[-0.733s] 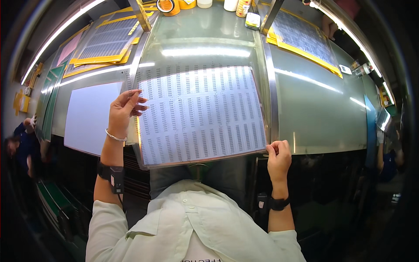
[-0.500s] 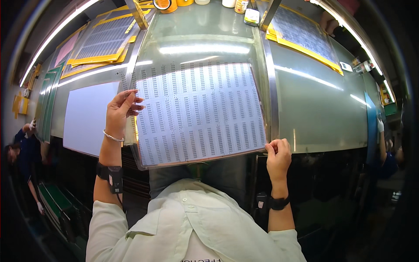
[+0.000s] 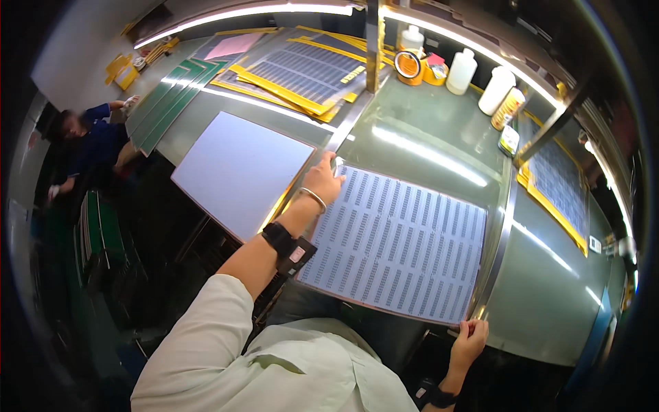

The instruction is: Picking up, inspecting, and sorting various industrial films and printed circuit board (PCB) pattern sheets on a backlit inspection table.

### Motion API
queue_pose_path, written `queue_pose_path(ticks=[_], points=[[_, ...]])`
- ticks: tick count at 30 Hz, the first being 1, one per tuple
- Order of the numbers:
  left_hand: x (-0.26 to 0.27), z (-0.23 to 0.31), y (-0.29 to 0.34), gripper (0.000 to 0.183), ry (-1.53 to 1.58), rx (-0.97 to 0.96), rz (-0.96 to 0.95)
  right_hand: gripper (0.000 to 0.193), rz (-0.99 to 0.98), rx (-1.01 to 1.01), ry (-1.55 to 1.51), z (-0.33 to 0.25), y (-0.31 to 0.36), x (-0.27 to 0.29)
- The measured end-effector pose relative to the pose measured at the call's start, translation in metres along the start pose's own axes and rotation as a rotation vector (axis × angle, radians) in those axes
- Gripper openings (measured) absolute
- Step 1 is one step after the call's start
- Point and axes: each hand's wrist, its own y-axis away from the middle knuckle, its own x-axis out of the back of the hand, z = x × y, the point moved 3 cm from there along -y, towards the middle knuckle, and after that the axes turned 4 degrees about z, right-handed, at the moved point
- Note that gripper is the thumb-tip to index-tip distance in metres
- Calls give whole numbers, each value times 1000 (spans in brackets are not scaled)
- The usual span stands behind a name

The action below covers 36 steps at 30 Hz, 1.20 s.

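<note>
Count: one white sheet [image 3: 405, 250] with rows of dark marks, centred before the person; one plain white panel [image 3: 244, 175] at its 10 o'clock; four bottle-shaped containers [image 3: 461, 72] at 1 o'clock, and at least two orange rolls [image 3: 408, 66] beside them.

Left hand [image 3: 324, 180]: at the sheet's far left corner, 10 to 11 o'clock, fingers partly curled and thumb slightly apart; whether it grips cannot be told. Right hand [image 3: 471, 340]: at the near right corner, 5 o'clock, thumb and forefinger pinching the sheet's corner.

Edges: near edge beside the lap; right edge just beside a metal strip [image 3: 500, 254] at 3 o'clock. Room: green-grey tabletop [image 3: 405, 113] extends between far edge and containers, and beyond the strip toward 4 o'clock.
</note>
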Motion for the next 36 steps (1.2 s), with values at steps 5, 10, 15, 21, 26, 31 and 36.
queue_pose_path(ticks=[5, 10, 15, 21, 26, 31, 36], points=[[0, -7, 5, 52, -27, -1, -60, 16, 4, 22, -20, 1, -1, -2], [-2, 0, 4, 43, -216, -84, -155, 14, -8, -35, 1, 4, -1, -2], [-4, 5, 1, 37, -320, -119, -160, 13, -24, -29, -4, 4, -2, -1], [-9, -11, 3, 36, -148, -172, -87, 12, -43, -41, -14, 1, -4, 0], [-2, -7, 2, 34, -26, -108, -23, 12, -54, -59, -14, 0, -3, 0], [-1, 0, 2, 35, -173, -58, -96, 12, -48, -41, 1, 0, -1, 0], [-2, 4, 0, 35, -294, -156, -135, 13, -58, -41, -12, 1, -4, 1]])
